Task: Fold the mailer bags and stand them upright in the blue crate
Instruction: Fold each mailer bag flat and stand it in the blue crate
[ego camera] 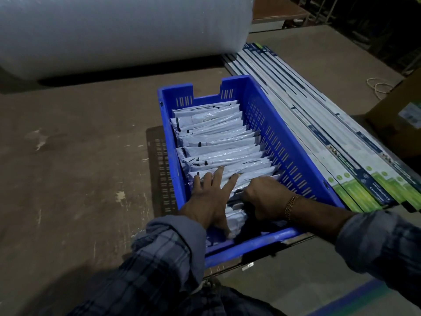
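Observation:
A blue crate [284, 137] stands on the floor in front of me, packed with a row of several folded white mailer bags [218, 142] standing on edge. My left hand [211, 199] lies flat with fingers spread on the tops of the nearest bags, at the crate's near left. My right hand [262, 195] is inside the crate's near end, fingers curled down round a folded mailer bag [237, 218] among the others. Its fingertips are hidden between the bags.
A huge white roll of bubble wrap [114, 33] lies behind the crate at upper left. Long flat printed boxes [341, 137] run along the crate's right side. A brown cardboard box [396, 124] sits far right. Bare floor [68, 156] spreads to the left.

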Tool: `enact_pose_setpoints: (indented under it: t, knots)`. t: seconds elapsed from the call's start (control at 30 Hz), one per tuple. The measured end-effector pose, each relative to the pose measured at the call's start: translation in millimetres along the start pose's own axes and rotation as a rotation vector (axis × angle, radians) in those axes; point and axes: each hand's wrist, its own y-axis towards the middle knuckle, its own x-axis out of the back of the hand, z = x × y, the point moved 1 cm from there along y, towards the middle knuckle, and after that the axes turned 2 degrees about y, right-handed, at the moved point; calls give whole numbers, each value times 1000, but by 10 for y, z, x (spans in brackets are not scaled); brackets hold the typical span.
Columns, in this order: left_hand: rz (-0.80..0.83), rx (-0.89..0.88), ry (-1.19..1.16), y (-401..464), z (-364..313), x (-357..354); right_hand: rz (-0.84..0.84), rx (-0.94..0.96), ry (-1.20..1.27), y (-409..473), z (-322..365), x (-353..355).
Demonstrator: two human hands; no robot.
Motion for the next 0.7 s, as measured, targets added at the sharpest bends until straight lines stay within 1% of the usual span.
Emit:
enact_pose_setpoints:
  t: [0.07, 0.17, 0.3, 0.4, 0.53, 0.6, 0.7]
  knots:
    - [-87, 31, 110, -8, -8, 10, -44, 2, 14, 7, 11, 20]
    - [-181, 72, 207, -17, -19, 74, -146, -10, 30, 27, 27, 18]
    - [-201, 85, 260, -40, -55, 124, -189, -35, -23, 51, 22, -9]
    - [-174, 67, 262, -63, -52, 75, -147, -24, -108, 38, 26, -16]
    - [-172, 45, 220, -166, -42, 55, -35, -84, -176, -35, 85, 25]
    - [-227, 20, 225, -277, -15, 108, -3, -149, -127, -69, 79, 49]
    - [-353, -18, 193, -449, 111, 233, 39, -251, 64, -97, 56, 93]
